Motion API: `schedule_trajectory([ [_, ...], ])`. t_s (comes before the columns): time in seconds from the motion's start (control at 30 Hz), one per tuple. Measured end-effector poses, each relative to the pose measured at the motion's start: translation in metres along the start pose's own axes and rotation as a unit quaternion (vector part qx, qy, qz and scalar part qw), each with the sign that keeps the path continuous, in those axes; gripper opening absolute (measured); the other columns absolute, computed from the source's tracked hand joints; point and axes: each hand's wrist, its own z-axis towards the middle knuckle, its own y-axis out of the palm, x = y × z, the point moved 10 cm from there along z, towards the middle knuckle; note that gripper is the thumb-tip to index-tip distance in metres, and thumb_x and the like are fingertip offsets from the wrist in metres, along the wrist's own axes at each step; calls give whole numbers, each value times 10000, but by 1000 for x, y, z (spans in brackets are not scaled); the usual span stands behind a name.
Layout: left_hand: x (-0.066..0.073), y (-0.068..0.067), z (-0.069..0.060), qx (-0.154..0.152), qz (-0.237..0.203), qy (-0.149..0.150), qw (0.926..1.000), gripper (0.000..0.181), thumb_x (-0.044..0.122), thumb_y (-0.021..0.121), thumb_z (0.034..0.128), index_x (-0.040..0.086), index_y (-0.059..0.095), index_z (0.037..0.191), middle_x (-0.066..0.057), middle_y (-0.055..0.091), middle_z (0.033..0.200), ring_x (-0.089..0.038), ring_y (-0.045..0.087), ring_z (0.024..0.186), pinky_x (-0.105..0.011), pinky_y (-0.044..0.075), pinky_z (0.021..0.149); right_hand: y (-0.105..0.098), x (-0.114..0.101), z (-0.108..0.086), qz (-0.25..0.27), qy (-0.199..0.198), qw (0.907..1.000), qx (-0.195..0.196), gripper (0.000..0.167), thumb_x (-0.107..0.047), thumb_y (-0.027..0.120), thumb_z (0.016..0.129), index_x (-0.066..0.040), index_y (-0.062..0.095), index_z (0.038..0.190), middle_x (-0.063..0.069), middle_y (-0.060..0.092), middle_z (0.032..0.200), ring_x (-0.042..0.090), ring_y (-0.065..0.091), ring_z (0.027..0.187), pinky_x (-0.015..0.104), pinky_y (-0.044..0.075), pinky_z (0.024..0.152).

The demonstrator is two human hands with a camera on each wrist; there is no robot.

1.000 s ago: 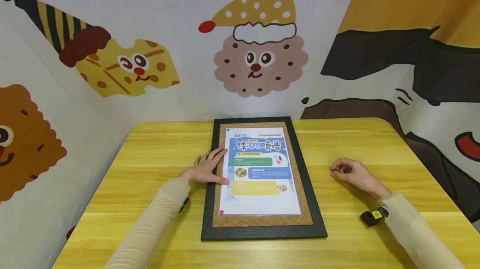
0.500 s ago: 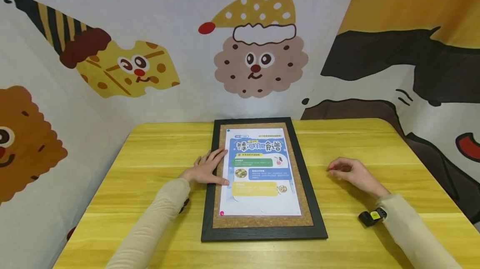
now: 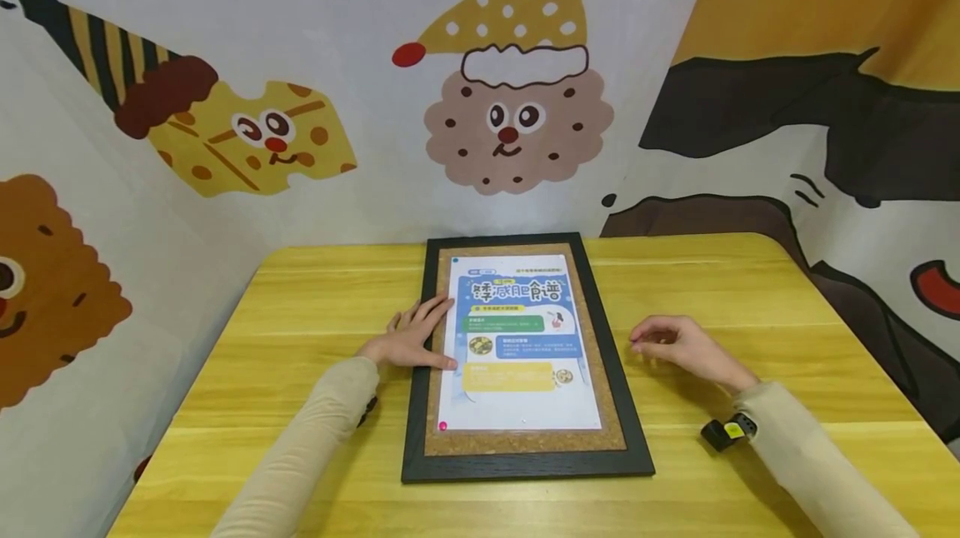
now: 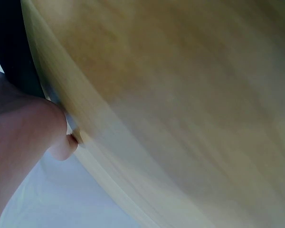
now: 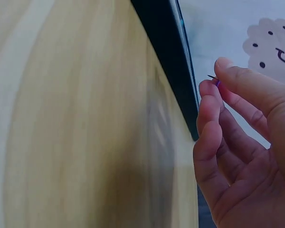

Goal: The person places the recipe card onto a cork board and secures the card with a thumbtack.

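Observation:
A printed poster (image 3: 525, 409) lies on a black-framed cork board (image 3: 525, 442). A blue pushpin (image 3: 455, 260) sits at its top left corner and a pink pushpin (image 3: 442, 426) at its bottom left. My left hand (image 3: 408, 340) rests spread over the board's left side, its fingertips and thumb on the poster's left edge. To the right of the frame, above the table, my right hand (image 3: 686, 346) pinches a small purple pushpin (image 5: 217, 82) between thumb and fingertips. The right wrist view shows its metal point sticking out. In the left wrist view the left fingers are mostly hidden.
The board lies on a yellow wood-grain table (image 3: 300, 296). Behind it stands a wall (image 3: 360, 213) covered with cartoon food faces. A black wrist camera (image 3: 723, 434) hangs under the right sleeve.
My right hand has moved left, closer to the board's right edge, still pinching the pushpin. The left hand and the board have stayed in place.

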Motion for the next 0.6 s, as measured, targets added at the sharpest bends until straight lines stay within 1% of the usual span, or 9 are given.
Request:
schedule_trajectory([
  [0.1,0,0,0,33,10,18,10000,1066,571,690,815,168,59,1574,-50,-53,1614,-471,36,1412,-687,44,1044,4,-8,2,4,-162,9999,-52,118,-71,685,902,1,691,995,65,685,910,183,617,753,276,502,630],
  [0.23,0,0,0,34,43,23,10000,1066,575,688,815,172,58,1574,-46,-52,1614,-465,34,1414,-682,47,1047,11,-16,5,33,-239,9995,-198,118,-69,685,901,-7,698,1000,73,686,924,175,614,775,270,504,665],
  [0.47,0,0,1,41,81,11,10000,1059,578,686,816,178,64,1575,-40,-45,1615,-457,37,1417,-684,41,1047,25,-19,10,-10,-111,9981,-608,123,-90,695,899,-30,714,1004,69,699,953,142,609,781,256,500,667],
  [0.6,1,0,0,51,66,8,10000,1057,575,686,816,171,72,1574,-47,-39,1615,-459,44,1416,-688,43,1045,35,-27,13,-12,-193,9957,-902,135,-98,707,891,-31,715,1007,57,700,940,134,606,764,252,495,637],
])
